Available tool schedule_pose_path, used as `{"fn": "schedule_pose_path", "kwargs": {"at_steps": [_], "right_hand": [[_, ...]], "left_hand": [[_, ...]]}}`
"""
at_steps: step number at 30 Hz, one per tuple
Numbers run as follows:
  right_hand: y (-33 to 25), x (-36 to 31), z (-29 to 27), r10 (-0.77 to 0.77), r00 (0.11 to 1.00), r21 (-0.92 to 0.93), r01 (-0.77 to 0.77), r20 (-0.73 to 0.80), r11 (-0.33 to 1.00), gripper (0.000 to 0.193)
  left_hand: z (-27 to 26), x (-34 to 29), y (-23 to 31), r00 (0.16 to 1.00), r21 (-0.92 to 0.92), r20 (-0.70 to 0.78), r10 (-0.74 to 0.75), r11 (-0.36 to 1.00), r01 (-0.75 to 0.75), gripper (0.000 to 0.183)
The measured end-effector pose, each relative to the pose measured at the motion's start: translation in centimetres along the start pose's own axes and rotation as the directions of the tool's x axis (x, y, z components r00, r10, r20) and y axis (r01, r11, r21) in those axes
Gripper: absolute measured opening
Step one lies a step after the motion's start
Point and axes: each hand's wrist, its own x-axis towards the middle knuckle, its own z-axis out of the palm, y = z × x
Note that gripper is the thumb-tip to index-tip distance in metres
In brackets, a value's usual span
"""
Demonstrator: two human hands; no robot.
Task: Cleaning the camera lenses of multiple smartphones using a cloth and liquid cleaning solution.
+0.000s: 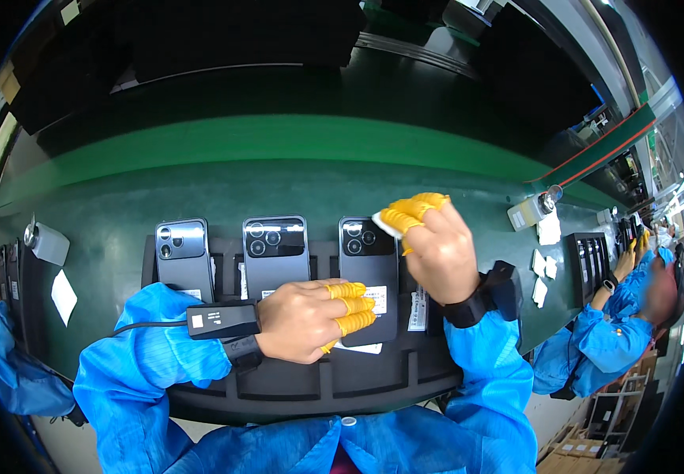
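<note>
Rightmost phone point(367, 271) lies camera side up over the black tray point(280, 385), just right of the frame's centre. Left hand point(298, 320), fingers in yellow covers, lies across its lower part; whether it grips or merely rests cannot be determined. Right hand point(442, 249), near the phone's upper right corner, has its fingers pinched closed on a white wipe point(387, 225); contact between wipe and phone cannot be confirmed. Middle phone point(276, 270) and left phone point(184, 268) lie alongside, toward frame left.
</note>
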Motion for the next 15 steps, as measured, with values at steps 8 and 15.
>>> {"fn": "schedule_pose_path", "kwargs": {"at_steps": [8, 15], "right_hand": [[-0.6, -0.5, 0.8, -0.112, 0.982, -0.042, 0.120, 0.150, 0.992, 0.009], [-0.8, -1.2, -2.5, -0.030, 0.966, -0.012, 0.034, 0.258, 0.999, 0.021]], "left_hand": [[0.2, -0.1, -0.1, 0.999, 0.020, -0.036, 0.018, 1.000, -0.017, 0.043], [-0.1, -0.2, 0.1, 1.000, 0.005, -0.015, -0.012, 1.000, 0.012, 0.044]]}}
